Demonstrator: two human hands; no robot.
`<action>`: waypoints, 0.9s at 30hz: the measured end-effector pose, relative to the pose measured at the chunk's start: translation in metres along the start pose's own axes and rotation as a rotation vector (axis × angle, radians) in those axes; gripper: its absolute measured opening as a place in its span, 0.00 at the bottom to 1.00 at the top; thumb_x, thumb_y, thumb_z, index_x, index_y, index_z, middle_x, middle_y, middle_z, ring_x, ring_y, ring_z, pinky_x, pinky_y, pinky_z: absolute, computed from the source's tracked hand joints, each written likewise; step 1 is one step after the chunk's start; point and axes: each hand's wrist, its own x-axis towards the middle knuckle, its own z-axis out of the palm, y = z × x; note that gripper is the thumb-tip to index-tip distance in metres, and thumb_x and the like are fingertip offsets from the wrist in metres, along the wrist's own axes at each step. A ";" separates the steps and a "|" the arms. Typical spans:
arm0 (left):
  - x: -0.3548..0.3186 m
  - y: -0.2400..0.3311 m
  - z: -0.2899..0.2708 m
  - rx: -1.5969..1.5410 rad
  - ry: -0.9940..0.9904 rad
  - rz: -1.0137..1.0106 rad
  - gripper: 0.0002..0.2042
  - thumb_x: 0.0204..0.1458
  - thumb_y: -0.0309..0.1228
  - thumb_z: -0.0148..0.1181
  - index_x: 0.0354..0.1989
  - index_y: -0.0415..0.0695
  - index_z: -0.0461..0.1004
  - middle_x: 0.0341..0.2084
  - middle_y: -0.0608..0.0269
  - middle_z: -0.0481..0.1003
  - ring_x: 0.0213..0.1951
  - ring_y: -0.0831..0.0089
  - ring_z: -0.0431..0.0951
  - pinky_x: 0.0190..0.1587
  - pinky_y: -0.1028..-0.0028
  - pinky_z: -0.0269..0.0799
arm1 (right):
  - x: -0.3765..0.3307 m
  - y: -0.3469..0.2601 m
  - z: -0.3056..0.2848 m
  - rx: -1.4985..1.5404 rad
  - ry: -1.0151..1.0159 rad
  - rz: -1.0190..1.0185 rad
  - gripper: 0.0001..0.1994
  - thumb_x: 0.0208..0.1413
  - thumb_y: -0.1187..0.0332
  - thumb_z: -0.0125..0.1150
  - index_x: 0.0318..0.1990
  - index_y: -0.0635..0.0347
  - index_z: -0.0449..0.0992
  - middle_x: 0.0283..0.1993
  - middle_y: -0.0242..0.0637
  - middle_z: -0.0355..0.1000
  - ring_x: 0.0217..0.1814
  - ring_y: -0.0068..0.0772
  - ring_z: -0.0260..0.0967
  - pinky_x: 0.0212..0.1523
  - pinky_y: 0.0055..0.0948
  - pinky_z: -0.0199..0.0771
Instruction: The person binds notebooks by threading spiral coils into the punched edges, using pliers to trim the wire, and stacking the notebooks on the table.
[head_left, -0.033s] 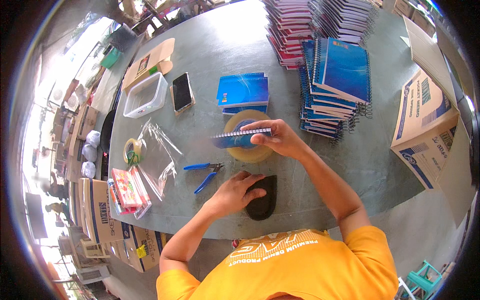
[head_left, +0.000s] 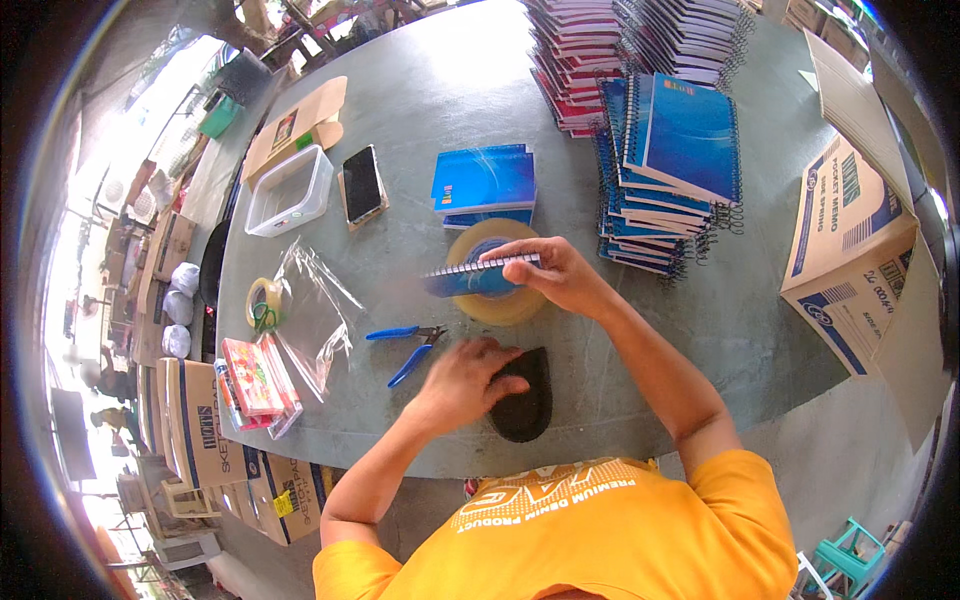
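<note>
My right hand (head_left: 560,275) is closed on the end of a small blue spiral notebook (head_left: 465,281), thumb on one side and fingers on the other. The notebook is held edge-up, its wire binding uppermost, over a wide roll of clear tape (head_left: 485,312). My left hand (head_left: 465,385) rests at the left edge of a black oval pad (head_left: 524,408), thumb and fingers apart, with nothing visible in its grasp. Left of that hand lie blue-handled cutting pliers (head_left: 405,350). Beyond the tape roll sits a short stack of blue notebooks or covers (head_left: 485,180).
Stacked blue spiral notebooks (head_left: 690,140) and red ones (head_left: 575,75) stand at the far right. An open carton (head_left: 840,250) is at the right edge. A phone (head_left: 363,186), clear plastic tub (head_left: 290,195), plastic film (head_left: 315,310), tape roll (head_left: 264,300) and red packets (head_left: 255,380) lie left.
</note>
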 end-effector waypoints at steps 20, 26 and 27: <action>0.086 0.015 -0.033 0.077 0.346 0.341 0.09 0.47 0.26 0.60 0.37 0.41 0.74 0.31 0.53 0.74 0.37 0.55 0.74 0.42 0.63 0.70 | -0.021 0.016 -0.011 -0.447 0.117 0.107 0.08 0.52 0.74 0.53 0.39 0.64 0.75 0.29 0.48 0.74 0.30 0.25 0.70 0.34 0.30 0.70; 0.085 0.014 -0.029 0.056 0.391 0.330 0.07 0.44 0.24 0.59 0.34 0.41 0.75 0.30 0.52 0.74 0.34 0.54 0.75 0.39 0.64 0.71 | -0.021 0.017 -0.009 -0.470 0.115 0.059 0.09 0.51 0.73 0.54 0.40 0.63 0.74 0.31 0.51 0.73 0.31 0.34 0.73 0.33 0.33 0.70; 0.086 0.013 -0.027 0.054 0.407 0.342 0.07 0.44 0.24 0.60 0.33 0.40 0.75 0.30 0.52 0.74 0.34 0.54 0.75 0.39 0.64 0.71 | -0.022 0.020 -0.009 -0.480 0.119 0.062 0.10 0.51 0.73 0.54 0.41 0.63 0.74 0.31 0.52 0.73 0.31 0.36 0.73 0.33 0.33 0.70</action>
